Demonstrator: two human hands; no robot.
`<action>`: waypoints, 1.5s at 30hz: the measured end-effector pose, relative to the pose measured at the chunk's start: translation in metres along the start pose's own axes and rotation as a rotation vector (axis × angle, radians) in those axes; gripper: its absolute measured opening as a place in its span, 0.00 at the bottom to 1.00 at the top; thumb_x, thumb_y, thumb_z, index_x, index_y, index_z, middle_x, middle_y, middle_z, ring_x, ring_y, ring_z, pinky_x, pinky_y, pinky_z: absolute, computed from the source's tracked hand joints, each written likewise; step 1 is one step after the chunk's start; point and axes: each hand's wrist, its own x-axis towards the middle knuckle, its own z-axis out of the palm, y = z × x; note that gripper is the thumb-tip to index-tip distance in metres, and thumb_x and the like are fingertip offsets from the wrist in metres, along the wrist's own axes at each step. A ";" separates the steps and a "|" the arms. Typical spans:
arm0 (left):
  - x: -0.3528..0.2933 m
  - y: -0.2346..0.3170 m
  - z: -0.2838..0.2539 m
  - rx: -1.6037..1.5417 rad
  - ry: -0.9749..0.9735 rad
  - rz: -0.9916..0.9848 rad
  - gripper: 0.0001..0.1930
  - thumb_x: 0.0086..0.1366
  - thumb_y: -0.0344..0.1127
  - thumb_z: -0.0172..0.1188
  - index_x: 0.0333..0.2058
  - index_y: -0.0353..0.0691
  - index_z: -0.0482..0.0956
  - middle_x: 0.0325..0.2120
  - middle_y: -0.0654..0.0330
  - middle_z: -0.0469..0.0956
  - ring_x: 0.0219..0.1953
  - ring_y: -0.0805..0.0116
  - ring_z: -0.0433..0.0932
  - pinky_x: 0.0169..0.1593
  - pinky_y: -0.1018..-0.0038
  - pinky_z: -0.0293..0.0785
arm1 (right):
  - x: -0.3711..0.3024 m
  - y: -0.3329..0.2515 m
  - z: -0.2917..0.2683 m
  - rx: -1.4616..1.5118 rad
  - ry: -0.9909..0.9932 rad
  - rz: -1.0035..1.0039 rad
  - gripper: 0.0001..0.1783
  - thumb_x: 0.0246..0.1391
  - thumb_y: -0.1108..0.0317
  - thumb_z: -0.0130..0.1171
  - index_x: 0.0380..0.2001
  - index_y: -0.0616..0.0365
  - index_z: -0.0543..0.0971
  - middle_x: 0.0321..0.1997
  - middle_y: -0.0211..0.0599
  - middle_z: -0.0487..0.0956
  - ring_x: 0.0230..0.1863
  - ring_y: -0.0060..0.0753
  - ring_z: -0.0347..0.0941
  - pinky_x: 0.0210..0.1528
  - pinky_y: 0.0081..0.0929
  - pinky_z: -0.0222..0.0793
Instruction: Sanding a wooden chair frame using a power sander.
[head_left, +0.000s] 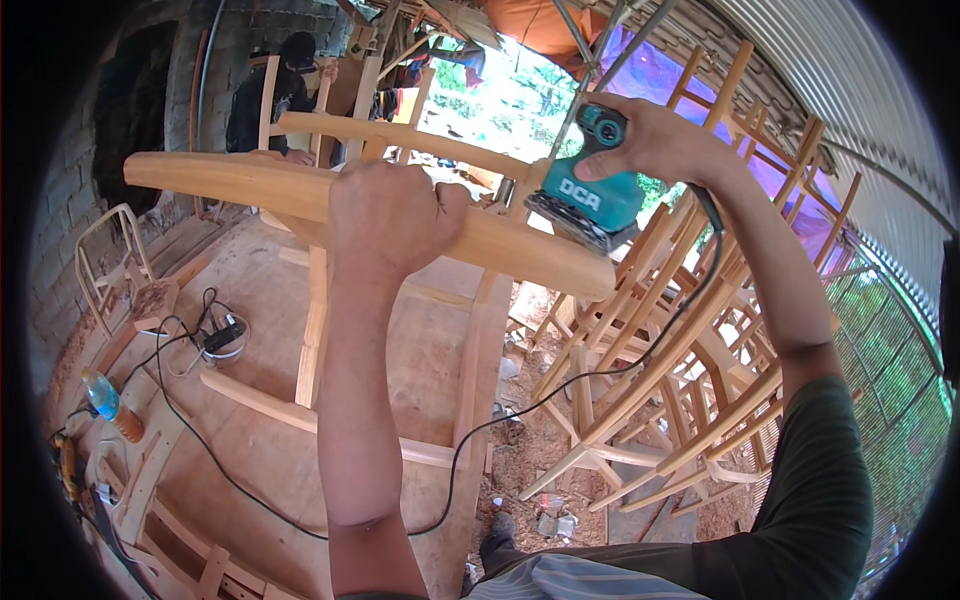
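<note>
My left hand (395, 215) is closed in a fist around a thick, pale wooden rail (230, 180) of a chair frame. Its wrist covers part of the frame below. Wrapped over the top of a teal electric sander (610, 195) is my right hand (650, 140). The sander's flat pad sits at the right end of the rail, close to or touching the wood; I cannot tell which. A second wooden bar (420, 143) of the frame runs behind the rail. Down below, a wooden leg (312, 330) and a lower bar (258, 398) rest at the worktable.
A black cord (570, 380) loops from the sander across the wooden worktable (250, 470). A power strip (225, 335) and a bottle (110, 405) lie or stand at left. Stacked chair frames (690, 370) crowd the right. Another person (270, 105) works at the far left.
</note>
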 end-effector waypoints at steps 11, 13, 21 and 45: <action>0.001 0.004 0.000 -0.018 0.019 0.016 0.21 0.57 0.45 0.52 0.17 0.34 0.84 0.16 0.43 0.78 0.23 0.48 0.81 0.34 0.56 0.78 | -0.010 0.011 -0.001 0.013 0.054 -0.078 0.59 0.38 0.39 0.79 0.67 0.62 0.67 0.54 0.48 0.81 0.56 0.45 0.77 0.61 0.34 0.71; 0.000 0.001 0.004 0.000 0.036 0.017 0.21 0.57 0.44 0.52 0.16 0.34 0.83 0.15 0.43 0.77 0.22 0.47 0.81 0.34 0.56 0.78 | -0.012 0.010 -0.001 -0.009 0.082 -0.098 0.60 0.37 0.36 0.78 0.67 0.62 0.68 0.55 0.51 0.81 0.57 0.48 0.77 0.61 0.36 0.71; 0.001 0.003 0.003 0.039 0.063 0.018 0.23 0.57 0.47 0.51 0.14 0.34 0.82 0.15 0.45 0.79 0.22 0.49 0.81 0.34 0.57 0.78 | -0.009 0.014 0.001 0.038 0.089 -0.121 0.58 0.38 0.37 0.77 0.67 0.60 0.68 0.50 0.52 0.82 0.54 0.47 0.79 0.58 0.36 0.73; -0.003 -0.004 -0.001 -0.030 0.007 0.045 0.18 0.56 0.42 0.53 0.16 0.36 0.82 0.17 0.43 0.77 0.24 0.43 0.79 0.37 0.52 0.77 | -0.005 -0.010 0.004 0.025 0.071 -0.031 0.55 0.40 0.43 0.79 0.67 0.57 0.68 0.52 0.44 0.82 0.53 0.38 0.78 0.57 0.31 0.72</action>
